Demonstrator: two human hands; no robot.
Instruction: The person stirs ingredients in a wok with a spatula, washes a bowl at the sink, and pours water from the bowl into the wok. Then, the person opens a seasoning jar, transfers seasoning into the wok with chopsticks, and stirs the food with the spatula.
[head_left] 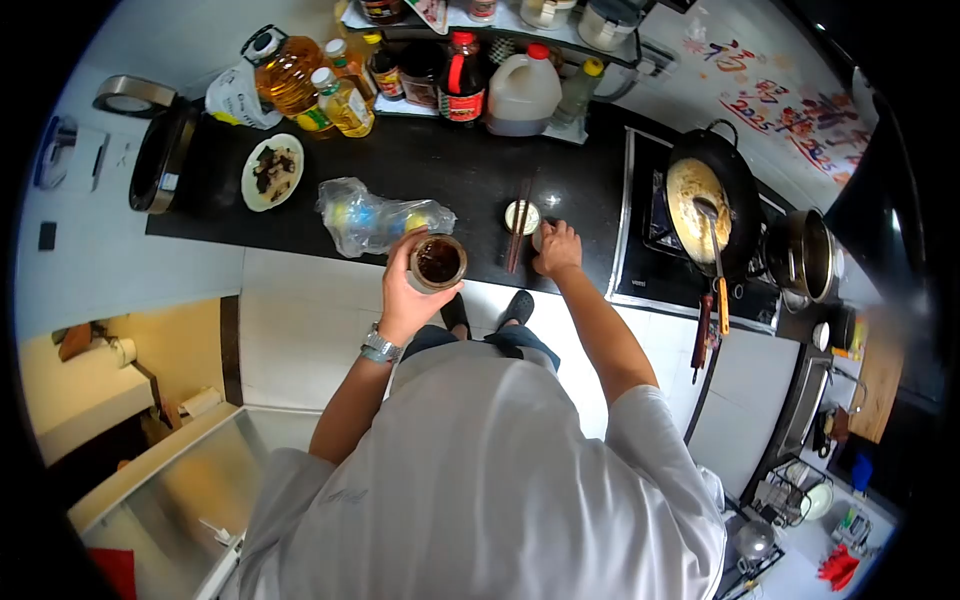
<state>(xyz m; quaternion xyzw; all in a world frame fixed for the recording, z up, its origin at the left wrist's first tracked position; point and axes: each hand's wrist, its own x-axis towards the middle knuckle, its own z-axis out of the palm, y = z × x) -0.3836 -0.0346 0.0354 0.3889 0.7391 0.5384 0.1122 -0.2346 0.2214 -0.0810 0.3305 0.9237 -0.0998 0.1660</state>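
My left hand [405, 295] is wrapped round an open glass jar [437, 262] with dark brown contents, held in front of the counter edge. My right hand [558, 248] rests at the front of the dark counter [480, 180], fingers bent over something small and pale that is mostly hidden. Just left of it, a pair of chopsticks [518, 225] lies across a small round white dish or lid [531, 217]. A crumpled clear plastic bag [365, 220] with yellow and blue items lies behind the jar.
An oval plate of food [272, 172] stands at the left. Oil and sauce bottles [462, 85] line the back. On the stove at the right are a wok [695, 195] with pale liquid and a ladle [712, 225], and a steel pot [808, 255].
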